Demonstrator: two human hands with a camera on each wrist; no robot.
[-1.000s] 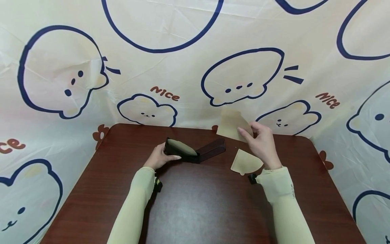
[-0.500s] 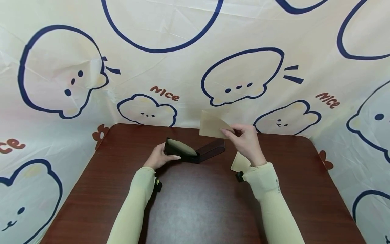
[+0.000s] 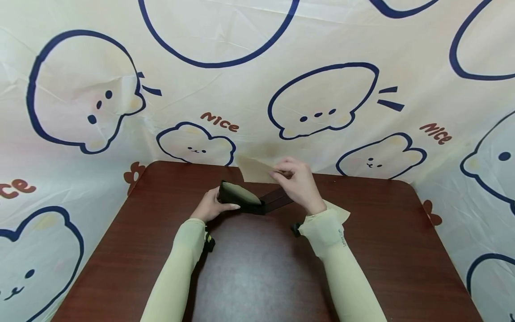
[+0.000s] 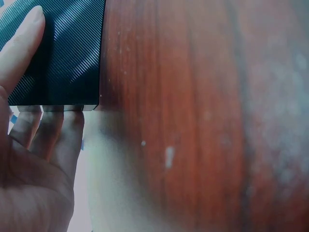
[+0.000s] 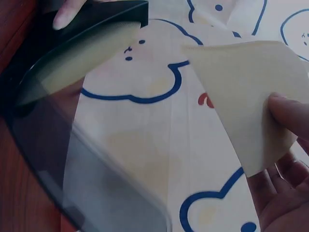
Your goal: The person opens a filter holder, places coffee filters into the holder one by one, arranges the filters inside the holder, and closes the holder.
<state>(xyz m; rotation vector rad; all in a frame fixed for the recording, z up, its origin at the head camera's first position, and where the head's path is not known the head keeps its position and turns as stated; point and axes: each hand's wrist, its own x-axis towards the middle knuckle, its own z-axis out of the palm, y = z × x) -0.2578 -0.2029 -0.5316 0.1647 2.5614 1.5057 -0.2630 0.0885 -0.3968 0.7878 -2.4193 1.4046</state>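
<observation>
My left hand (image 3: pixel 210 206) grips a black filter-paper case (image 4: pixel 72 53), thumb on its ribbed face and fingers behind it. A stack of tan papers (image 3: pixel 241 193) shows inside its mouth, and its smoky see-through lid (image 3: pixel 274 200) is swung out to the right. My right hand (image 3: pixel 298 184) pinches a tan coffee filter paper (image 5: pixel 241 96) between thumb and fingers, raised behind the lid and right of the case. Another coffee filter paper (image 3: pixel 339 212) lies on the table, partly hidden by my right wrist and sleeve.
The dark brown wooden table (image 3: pixel 249 277) runs back to a pale cloth backdrop (image 3: pixel 249 98) printed with blue cartoon outlines. More of this cloth hangs at both sides.
My right hand has carried the pinched filter paper leftward toward the case, its sleeve now covering part of the paper on the table. The left hand and case have stayed put.
</observation>
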